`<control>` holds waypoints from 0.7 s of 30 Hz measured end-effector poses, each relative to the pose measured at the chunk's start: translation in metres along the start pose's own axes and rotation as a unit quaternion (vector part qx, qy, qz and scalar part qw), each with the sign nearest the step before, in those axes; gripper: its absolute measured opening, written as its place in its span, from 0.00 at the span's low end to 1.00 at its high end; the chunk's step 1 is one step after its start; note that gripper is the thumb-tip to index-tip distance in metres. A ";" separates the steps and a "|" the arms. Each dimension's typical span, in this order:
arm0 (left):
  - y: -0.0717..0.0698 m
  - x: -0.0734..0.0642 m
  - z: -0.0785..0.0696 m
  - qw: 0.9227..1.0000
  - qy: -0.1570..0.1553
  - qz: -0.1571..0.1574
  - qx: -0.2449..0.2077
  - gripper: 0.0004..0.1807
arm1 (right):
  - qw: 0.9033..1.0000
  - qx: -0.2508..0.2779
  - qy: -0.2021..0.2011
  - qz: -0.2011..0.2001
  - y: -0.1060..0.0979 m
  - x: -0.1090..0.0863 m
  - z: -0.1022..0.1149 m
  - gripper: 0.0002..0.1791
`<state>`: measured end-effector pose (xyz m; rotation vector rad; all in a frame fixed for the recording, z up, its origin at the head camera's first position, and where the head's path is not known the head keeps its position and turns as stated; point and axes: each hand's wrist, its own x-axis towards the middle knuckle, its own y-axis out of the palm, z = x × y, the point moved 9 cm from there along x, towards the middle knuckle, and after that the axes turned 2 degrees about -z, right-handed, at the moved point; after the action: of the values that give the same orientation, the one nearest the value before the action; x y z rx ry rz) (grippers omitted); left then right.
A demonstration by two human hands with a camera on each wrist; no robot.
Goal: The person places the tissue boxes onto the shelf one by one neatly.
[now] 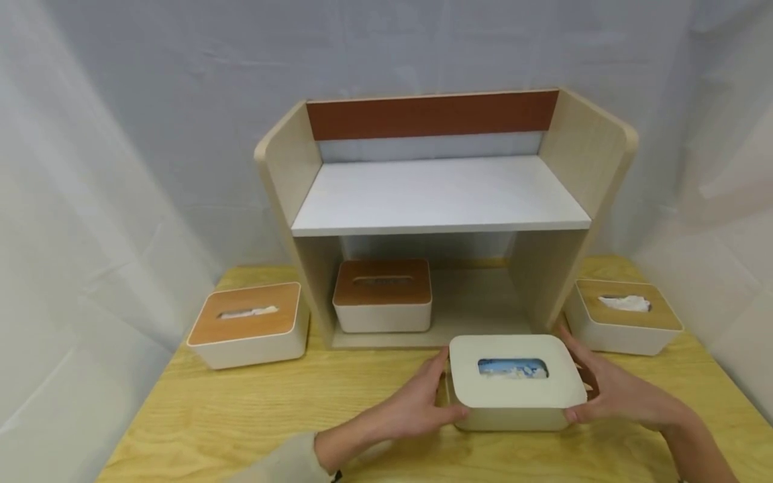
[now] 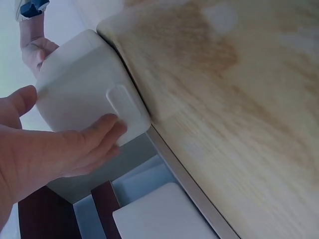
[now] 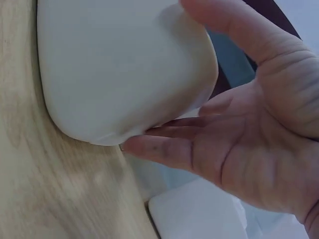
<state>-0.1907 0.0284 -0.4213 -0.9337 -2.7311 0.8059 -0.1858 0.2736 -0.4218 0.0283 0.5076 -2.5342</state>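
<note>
A wooden table (image 1: 253, 416) is topped by a two-tier desktop shelf (image 1: 441, 194), in front of whose lower right side a cream tissue box (image 1: 513, 396) is held, its ends clamped between fingers and thumb of the left hand (image 1: 423, 402) and right hand (image 1: 622, 396). Steadiness is best served by even pressure at both ends.

Right hand (image 1: 616, 396), some fingertips hidden in the head view behind the cream tissue box (image 1: 513, 396); blue packaging (image 1: 501, 365) within the grip, its print too blurred to read; pale sleeve (image 1: 284, 461) and right forearm (image 1: 700, 446), nearer than the grip, cropped below; right wrist view, cream tissue box truncated at the top edge
</note>
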 end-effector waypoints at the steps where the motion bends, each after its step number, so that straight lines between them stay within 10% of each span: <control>1: 0.000 0.000 0.000 1.000 0.003 0.004 -0.006 0.52 | 1.000 0.003 0.007 0.006 0.002 0.000 -0.002 0.64; 21: 0.003 0.006 -0.013 0.997 0.016 0.052 -0.045 0.47 | 0.997 -0.075 -0.023 -0.011 0.007 -0.003 0.006 0.52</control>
<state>-0.1900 0.0397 -0.4124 -1.1059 -2.7302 0.6813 -0.1790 0.2682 -0.4185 -0.0924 0.6819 -2.5040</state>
